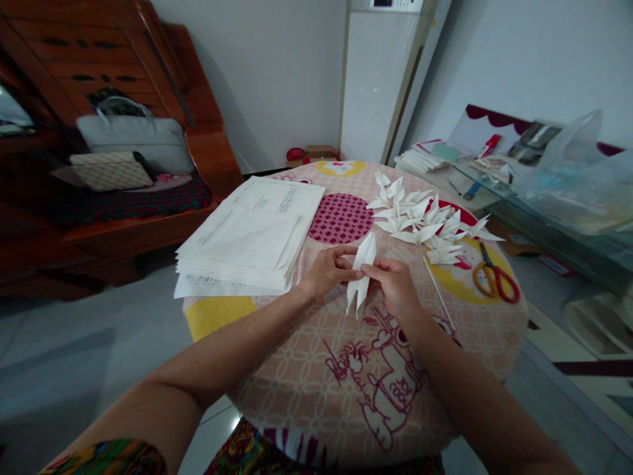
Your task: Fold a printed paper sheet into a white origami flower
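Observation:
Over the middle of a round table, both hands pinch a partly folded white origami paper piece (364, 258), pointed at the top and split into two narrow legs below. My left hand (330, 269) grips its left edge with thumb and fingers. On the other edge, the thumb and index finger of my right hand (395, 284) are closed. Beyond the hands lies a cluster of folded white paper cranes (413, 214). A stack of white paper sheets (247, 231), some with print, rests to the left of my left hand.
Scissors (494, 274) with orange and red handles lie at the table's right. A thin white stick (439, 293) is beside my right forearm. The patterned tablecloth (297, 369) covers the table. A glass shelf (519, 218) with a plastic bag stands right; a wooden bench (198, 152) stands left.

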